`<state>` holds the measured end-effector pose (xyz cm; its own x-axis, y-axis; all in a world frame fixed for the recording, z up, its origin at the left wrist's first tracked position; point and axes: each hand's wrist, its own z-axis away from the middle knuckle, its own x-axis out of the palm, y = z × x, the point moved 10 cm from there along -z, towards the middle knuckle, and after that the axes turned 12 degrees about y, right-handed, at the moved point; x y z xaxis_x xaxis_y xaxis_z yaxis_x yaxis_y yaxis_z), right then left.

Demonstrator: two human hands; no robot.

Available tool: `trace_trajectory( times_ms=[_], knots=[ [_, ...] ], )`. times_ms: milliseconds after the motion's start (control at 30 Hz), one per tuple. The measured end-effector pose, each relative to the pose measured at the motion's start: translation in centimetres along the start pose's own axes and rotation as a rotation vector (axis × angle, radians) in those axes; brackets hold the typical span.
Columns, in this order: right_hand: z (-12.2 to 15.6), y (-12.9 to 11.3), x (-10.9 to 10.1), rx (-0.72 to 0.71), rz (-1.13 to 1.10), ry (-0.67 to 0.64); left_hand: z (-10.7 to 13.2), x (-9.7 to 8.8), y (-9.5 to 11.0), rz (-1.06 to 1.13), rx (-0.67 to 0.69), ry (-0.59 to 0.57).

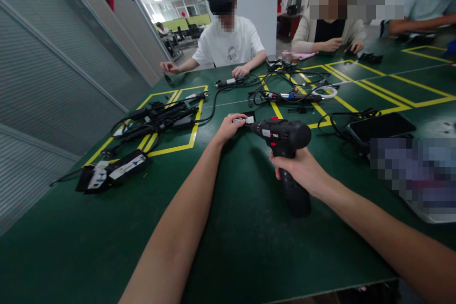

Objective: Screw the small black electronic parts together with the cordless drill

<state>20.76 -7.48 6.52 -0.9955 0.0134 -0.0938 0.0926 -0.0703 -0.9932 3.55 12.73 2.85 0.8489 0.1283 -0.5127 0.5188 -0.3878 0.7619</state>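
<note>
My right hand (301, 171) is wrapped round the grip of a black cordless drill (285, 137) with red marks, held above the green table (228, 228), its nose pointing left. My left hand (228, 127) is closed in a pinch at the drill's tip, fingers on a small white and black piece (245, 119) right at the chuck. Both forearms reach in from the bottom edge.
A black device with white labels (114, 171) lies at the left. Black adapters and cables (160, 116) sit inside yellow tape squares. A dark tablet (381, 126) lies at the right. Three people sit across the table among more cables (292, 92).
</note>
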Motion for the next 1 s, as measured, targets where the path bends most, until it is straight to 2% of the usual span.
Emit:
trace_trajectory(
  times_ms=[367, 1000],
  knots=[
    [0.0, -0.11, -0.09, -0.003, -0.011, 0.014, 0.08, -0.07, 0.52, -0.002, 0.025, 0.001],
    [0.05, -0.2, -0.11, -0.016, -0.033, 0.014, 0.02, 0.07, 0.12, -0.001, -0.003, -0.008]
  ],
)
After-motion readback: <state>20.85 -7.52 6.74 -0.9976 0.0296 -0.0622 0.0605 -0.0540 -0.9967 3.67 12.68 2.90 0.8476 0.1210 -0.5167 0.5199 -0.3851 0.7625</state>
